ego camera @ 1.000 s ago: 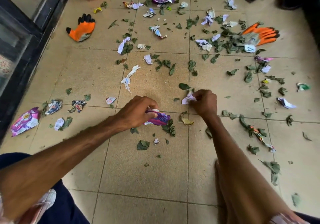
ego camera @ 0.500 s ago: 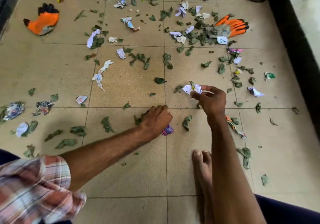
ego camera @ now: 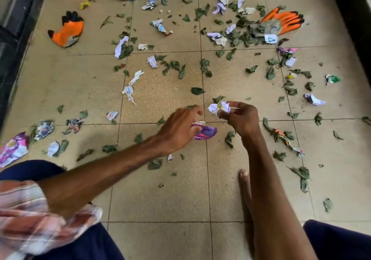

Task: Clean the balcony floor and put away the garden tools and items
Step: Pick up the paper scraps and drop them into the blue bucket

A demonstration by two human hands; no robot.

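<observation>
Head view: the left hand (ego camera: 180, 128) is curled round a purple wrapper (ego camera: 205, 132), gripping it under the palm. The wrapper is crushed, its long axis runs left to right, and its free end sticks out toward the right hand (ego camera: 244, 119). Its print is too crumpled to read. The right hand pinches a crumpled paper (ego camera: 218, 108) between thumb and fingertips, with the wad pointing toward the left hand and the two hands close but apart.

Just beyond the hands lies a single dark leaf (ego camera: 197, 91) on the tiled floor (ego camera: 160, 199). A bare foot (ego camera: 244, 183) stands nearer than the right hand.

Far beyond and left of the left hand lies an orange glove (ego camera: 68, 31), its fingers pointing away. Far beyond the right hand, the other orange glove (ego camera: 285, 21) lies among leaves with its fingers pointing right. Beside it is a white tag (ego camera: 271, 38) bearing a drawn triangle.
</observation>
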